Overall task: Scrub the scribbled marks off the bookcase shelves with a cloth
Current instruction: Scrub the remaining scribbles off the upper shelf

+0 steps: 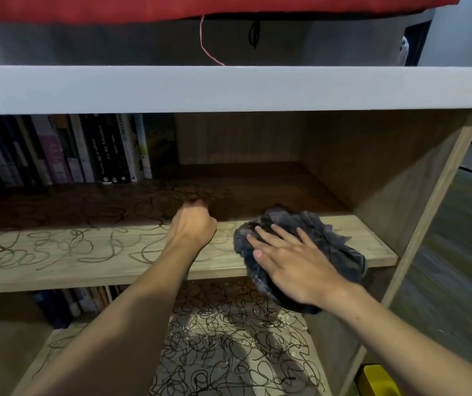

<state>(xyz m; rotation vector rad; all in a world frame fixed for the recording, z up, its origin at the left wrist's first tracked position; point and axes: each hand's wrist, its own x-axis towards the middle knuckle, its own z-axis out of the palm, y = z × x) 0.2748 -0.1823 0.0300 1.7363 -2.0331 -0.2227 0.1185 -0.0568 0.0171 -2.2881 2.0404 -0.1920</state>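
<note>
Hands: two bare hands reach into the bookcase over the middle shelf.
Right hand point(291, 264): fingers straight and spread, palm pressed flat on the cloth, holding it against the shelf's front edge.
Left hand point(193, 224): fingers curled under into a loose fist with nothing visible in it, knuckles resting on the shelf just left of the cloth; the fingertips are hidden in shadow.
Cloth point(323, 241): dark grey, bunched, lying under the right hand on the right part of the middle shelf; its lower part hangs over the front edge.
Middle shelf point(371, 238): pale wood board; the stretch beyond the cloth to the right shows no marks.
Scribbled marks point(43, 247): dark looping lines across the shelf left of the left hand, running back into the shadow behind it.
Lower shelf point(229, 344): below both forearms, thickly covered with black scribbles and pale specks.
Books point(86, 150): a row standing upright at the back of the middle shelf, beyond and left of the left hand; more books stand under the middle shelf at the left.
Top board point(229, 87): white, above the hands, with red fabric point(200, 5) lying over something grey.
Yellow object point(377, 381): low at the right, below the right forearm, outside the bookcase side panel; too cut off to identify.
</note>
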